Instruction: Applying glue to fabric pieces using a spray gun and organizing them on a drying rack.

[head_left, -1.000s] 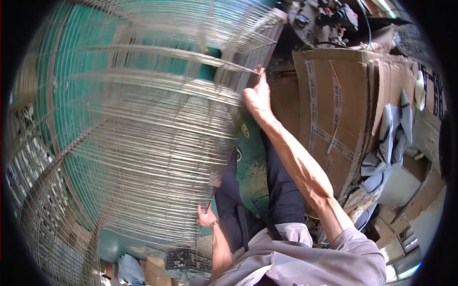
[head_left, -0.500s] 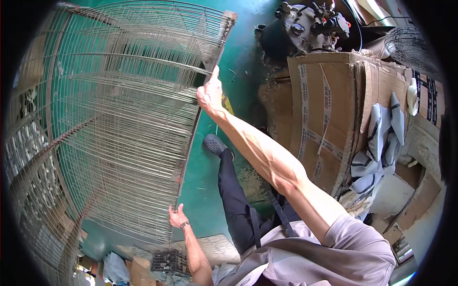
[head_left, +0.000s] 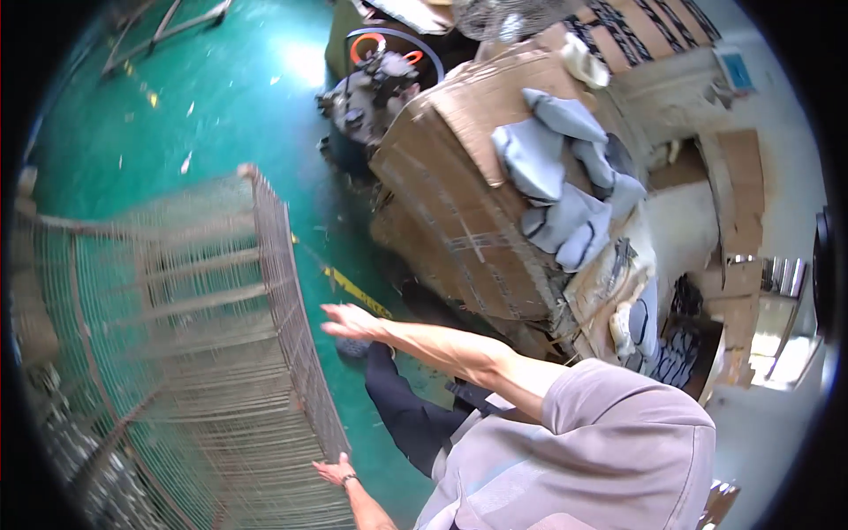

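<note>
A large wire rack (head_left: 287,309), made of close-set thin metal bars on a frame, fills the lower left of the view. My left hand (head_left: 334,471) is at its near lower edge, thumb up and fingers against the wires; their tips are partly lost among the bars. My right hand (head_left: 353,321) is just to the right of the rack's side, fingers stretched out and holding nothing. A narrow strip of floor shows between that hand and the wires.
Big cardboard boxes (head_left: 446,190) stand to my right, with grey cloth pieces (head_left: 565,216) on top. Behind them sits a dusty machine (head_left: 362,106). Yellow tape (head_left: 352,290) marks the green floor (head_left: 238,106). A metal frame (head_left: 159,37) stands far left.
My right hand has come off the rack's edge and opened. My left hand stays at the rack. The view has swung right, and the rack appears lower in it.
</note>
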Tool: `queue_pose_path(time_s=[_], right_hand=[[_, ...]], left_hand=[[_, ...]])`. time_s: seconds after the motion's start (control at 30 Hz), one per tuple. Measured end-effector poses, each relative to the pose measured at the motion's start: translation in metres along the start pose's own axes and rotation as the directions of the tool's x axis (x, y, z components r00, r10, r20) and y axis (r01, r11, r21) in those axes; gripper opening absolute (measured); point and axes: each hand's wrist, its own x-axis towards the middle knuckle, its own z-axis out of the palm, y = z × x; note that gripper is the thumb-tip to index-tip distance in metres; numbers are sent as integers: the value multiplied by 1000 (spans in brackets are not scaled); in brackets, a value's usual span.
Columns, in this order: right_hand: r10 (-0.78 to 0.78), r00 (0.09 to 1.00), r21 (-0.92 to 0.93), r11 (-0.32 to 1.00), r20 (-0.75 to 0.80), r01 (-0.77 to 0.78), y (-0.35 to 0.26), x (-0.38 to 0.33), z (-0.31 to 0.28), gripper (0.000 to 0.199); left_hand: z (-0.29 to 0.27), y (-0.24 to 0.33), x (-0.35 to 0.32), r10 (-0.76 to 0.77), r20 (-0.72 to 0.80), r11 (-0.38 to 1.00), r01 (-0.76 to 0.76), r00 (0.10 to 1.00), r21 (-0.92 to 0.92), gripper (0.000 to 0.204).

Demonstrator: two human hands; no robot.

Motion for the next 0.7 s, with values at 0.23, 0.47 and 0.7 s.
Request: queue_pose_path(time_s=[0.23, 0.47, 0.7], right_hand=[[613, 769, 163, 790, -181, -591, 68, -298, -82, 47], [813, 517, 961, 261, -267, 85, 69, -421, -190, 42], [924, 343, 679, -143, -170, 720, 127, -457, -267, 42]], left_hand=[[-36, 50, -63, -81, -70, 994, 76, 994, -74, 97], [-55, 282, -123, 429, 414, 778, -96, 803, -621, 58], [-47, 599, -360, 848, 417, 482, -146, 328, -864, 69]])
